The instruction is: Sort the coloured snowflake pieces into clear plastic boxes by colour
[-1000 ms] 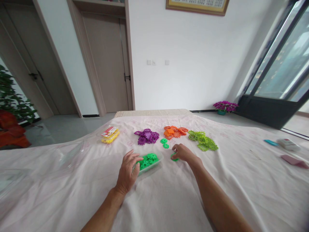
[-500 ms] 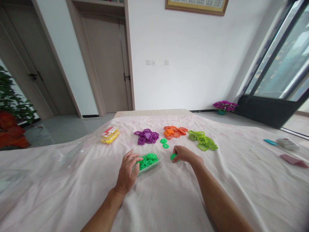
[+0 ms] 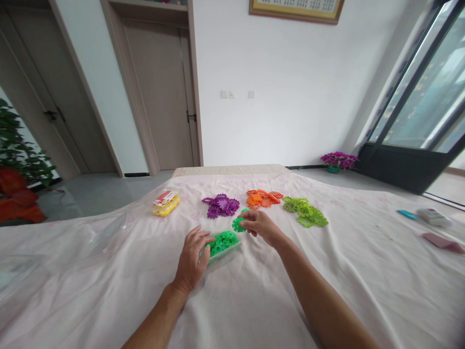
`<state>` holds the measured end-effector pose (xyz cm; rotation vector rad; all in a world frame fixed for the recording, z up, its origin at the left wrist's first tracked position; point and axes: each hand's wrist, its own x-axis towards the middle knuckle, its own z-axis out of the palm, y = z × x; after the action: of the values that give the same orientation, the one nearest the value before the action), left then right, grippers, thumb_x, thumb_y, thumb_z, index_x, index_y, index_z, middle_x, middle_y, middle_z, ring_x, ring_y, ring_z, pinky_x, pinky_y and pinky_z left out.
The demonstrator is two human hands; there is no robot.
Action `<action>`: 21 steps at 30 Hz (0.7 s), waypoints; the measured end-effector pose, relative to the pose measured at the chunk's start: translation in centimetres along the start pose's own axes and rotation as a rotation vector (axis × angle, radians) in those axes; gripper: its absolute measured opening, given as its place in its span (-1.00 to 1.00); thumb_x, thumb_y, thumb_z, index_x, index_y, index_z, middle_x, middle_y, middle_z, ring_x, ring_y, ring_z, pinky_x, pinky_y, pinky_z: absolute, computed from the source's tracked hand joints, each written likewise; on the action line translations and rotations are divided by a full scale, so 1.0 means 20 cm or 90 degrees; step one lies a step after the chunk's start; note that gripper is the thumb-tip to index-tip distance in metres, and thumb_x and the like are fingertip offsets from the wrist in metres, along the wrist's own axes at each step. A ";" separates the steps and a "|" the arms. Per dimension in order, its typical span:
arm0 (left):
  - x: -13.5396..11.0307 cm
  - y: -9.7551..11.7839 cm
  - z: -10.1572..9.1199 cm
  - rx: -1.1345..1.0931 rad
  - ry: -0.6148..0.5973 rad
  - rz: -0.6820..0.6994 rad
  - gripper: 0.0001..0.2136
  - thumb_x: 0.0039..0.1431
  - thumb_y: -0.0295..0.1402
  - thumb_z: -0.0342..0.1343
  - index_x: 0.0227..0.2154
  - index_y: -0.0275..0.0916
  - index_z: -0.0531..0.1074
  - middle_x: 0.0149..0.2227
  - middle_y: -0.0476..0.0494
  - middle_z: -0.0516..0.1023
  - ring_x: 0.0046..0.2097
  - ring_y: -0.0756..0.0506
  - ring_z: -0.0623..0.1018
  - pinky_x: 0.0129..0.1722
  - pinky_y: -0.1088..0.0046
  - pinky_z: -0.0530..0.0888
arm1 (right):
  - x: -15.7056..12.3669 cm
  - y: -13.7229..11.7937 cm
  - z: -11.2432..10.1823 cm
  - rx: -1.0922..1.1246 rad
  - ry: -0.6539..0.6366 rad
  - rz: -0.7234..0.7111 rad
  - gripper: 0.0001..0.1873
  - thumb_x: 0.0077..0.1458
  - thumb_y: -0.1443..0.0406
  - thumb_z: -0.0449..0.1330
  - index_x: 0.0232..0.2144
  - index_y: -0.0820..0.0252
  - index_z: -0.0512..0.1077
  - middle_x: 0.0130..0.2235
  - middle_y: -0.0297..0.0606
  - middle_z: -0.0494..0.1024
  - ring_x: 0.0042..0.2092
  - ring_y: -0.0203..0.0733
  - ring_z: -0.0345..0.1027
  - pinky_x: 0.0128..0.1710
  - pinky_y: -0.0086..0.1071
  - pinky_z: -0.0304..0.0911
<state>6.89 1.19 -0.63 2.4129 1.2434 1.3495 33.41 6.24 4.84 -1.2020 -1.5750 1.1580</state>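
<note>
My left hand (image 3: 194,257) grips the left end of a clear plastic box (image 3: 224,254), thumb on the near side and fingers over the far rim. Green snowflake discs (image 3: 223,241) fill this box. Between the thumb and fingers of my right hand (image 3: 258,225) is a green snowflake disc (image 3: 238,224), held just beyond the box's right end. Behind that hand a bit of another green piece (image 3: 244,211) shows; the rest is hidden.
Purple (image 3: 221,205), orange (image 3: 262,198) and lime-green snowflake discs (image 3: 305,212) lie in separate piles beyond my hands. A clear box of yellow pieces (image 3: 166,203) stands left. Transparent plastic packaging (image 3: 105,232) lies on the left; a pink item (image 3: 441,241) is at right.
My right hand has moved left and slightly away from me, bringing a green disc up beside the box's far right corner. My left hand stays on the box.
</note>
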 end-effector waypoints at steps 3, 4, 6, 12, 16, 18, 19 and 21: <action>0.00 0.00 0.00 -0.002 0.002 0.006 -0.76 0.28 -0.32 -0.05 -0.14 -0.14 0.51 -0.03 -0.15 0.49 0.22 -0.24 0.26 0.22 0.02 0.26 | 0.02 0.06 -0.01 -0.072 0.084 -0.014 -0.70 0.01 0.19 0.22 -0.19 0.19 0.46 -0.34 -0.27 0.53 -0.40 -0.24 0.39 -0.52 -0.45 0.20; 0.00 0.00 0.00 -0.002 0.002 0.008 -0.76 0.28 -0.32 -0.05 -0.14 -0.14 0.51 -0.03 -0.15 0.50 0.22 -0.24 0.27 0.22 0.03 0.26 | 0.02 0.10 -0.03 -0.140 0.142 -0.025 -0.73 0.03 0.22 0.18 -0.20 0.19 0.46 -0.30 -0.25 0.54 -0.35 -0.22 0.41 -0.45 -0.41 0.26; 0.00 0.00 0.00 0.000 0.005 0.011 -0.76 0.28 -0.33 -0.06 -0.15 -0.14 0.51 -0.05 -0.15 0.50 0.21 -0.23 0.28 0.21 0.04 0.27 | 0.03 0.19 -0.07 -0.316 0.245 -0.047 -0.75 0.05 0.31 0.14 -0.19 0.18 0.47 -0.19 -0.19 0.55 -0.22 -0.16 0.43 -0.23 -0.32 0.32; 0.01 0.00 -0.01 0.002 0.008 0.019 -0.76 0.26 -0.34 -0.05 -0.16 -0.13 0.51 -0.07 -0.14 0.51 0.19 -0.22 0.30 0.21 0.05 0.28 | 0.05 0.40 -0.10 -0.615 0.226 -0.091 -0.48 0.18 0.32 0.05 0.19 0.24 0.27 0.19 -0.04 0.35 0.19 -0.03 0.18 0.19 -0.19 0.08; 0.01 0.01 -0.01 -0.001 0.003 0.015 -0.75 0.27 -0.35 -0.07 -0.16 -0.13 0.51 -0.08 -0.15 0.50 0.19 -0.22 0.29 0.21 0.04 0.27 | 0.10 0.42 -0.06 -0.696 0.191 -0.065 -0.43 0.22 0.26 0.05 0.26 0.26 0.18 0.28 -0.04 0.23 0.27 -0.01 0.04 0.21 -0.19 0.03; 0.01 0.01 -0.01 -0.001 -0.001 0.013 -0.75 0.28 -0.35 -0.07 -0.16 -0.14 0.50 -0.08 -0.15 0.50 0.19 -0.22 0.29 0.22 0.03 0.26 | 0.14 0.41 -0.05 -0.720 0.170 -0.070 -0.43 0.24 0.24 0.03 0.27 0.24 0.15 0.31 -0.07 0.17 0.29 -0.01 0.00 0.21 -0.19 0.02; 0.01 0.01 -0.01 -0.001 -0.002 0.013 -0.75 0.28 -0.35 -0.08 -0.15 -0.14 0.50 -0.08 -0.15 0.50 0.19 -0.22 0.29 0.22 0.03 0.25 | 0.15 0.41 -0.05 -0.730 0.161 -0.071 -0.43 0.25 0.23 0.03 0.28 0.22 0.14 0.32 -0.08 0.16 0.29 0.00 0.00 0.20 -0.17 0.02; 0.01 0.01 -0.01 -0.002 -0.005 0.013 -0.75 0.28 -0.34 -0.08 -0.15 -0.14 0.50 -0.08 -0.15 0.50 0.19 -0.22 0.28 0.22 0.02 0.24 | 0.19 0.40 -0.05 -0.750 0.149 -0.058 -0.43 0.27 0.18 0.01 0.28 0.17 0.13 0.32 -0.09 0.16 0.27 0.03 0.01 0.17 -0.13 0.02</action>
<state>6.91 1.14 -0.33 2.4327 1.2167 1.3453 35.37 11.06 -2.30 -1.8404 -2.1272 -0.1066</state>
